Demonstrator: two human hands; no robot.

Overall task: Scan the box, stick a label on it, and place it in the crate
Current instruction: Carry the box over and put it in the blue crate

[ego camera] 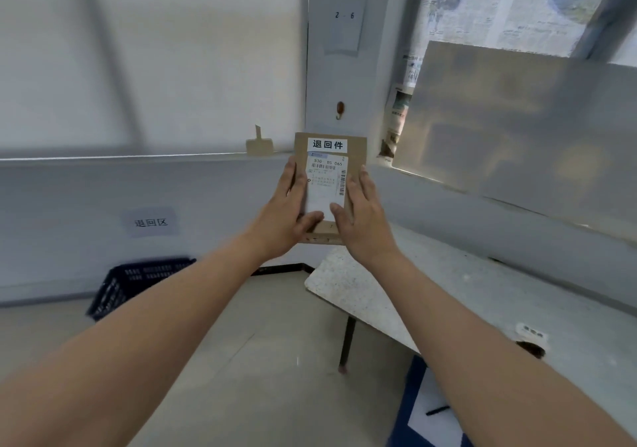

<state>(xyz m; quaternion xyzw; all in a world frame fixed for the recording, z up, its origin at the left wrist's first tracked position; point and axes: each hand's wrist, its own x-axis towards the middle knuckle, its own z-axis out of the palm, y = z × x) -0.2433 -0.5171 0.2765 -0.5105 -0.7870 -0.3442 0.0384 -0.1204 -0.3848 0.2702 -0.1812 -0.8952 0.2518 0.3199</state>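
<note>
A flat brown cardboard box (358,150) is held up in the air in front of me, between both hands. It carries a white shipping label with barcodes (327,184) and, above that, a white sticker with black characters (327,144). My left hand (289,212) grips the box's left edge, thumb across the lower label. My right hand (362,219) grips the right edge, thumb on the label's bottom corner. A dark blue slatted crate (134,283) stands on the floor at the lower left, against the wall.
A speckled white table (431,281) on a dark leg stands to the right, with a blue-edged sheet below its near corner (413,408). A paper sign (150,222) hangs on the wall above the crate. A large grey board (517,129) leans at the right.
</note>
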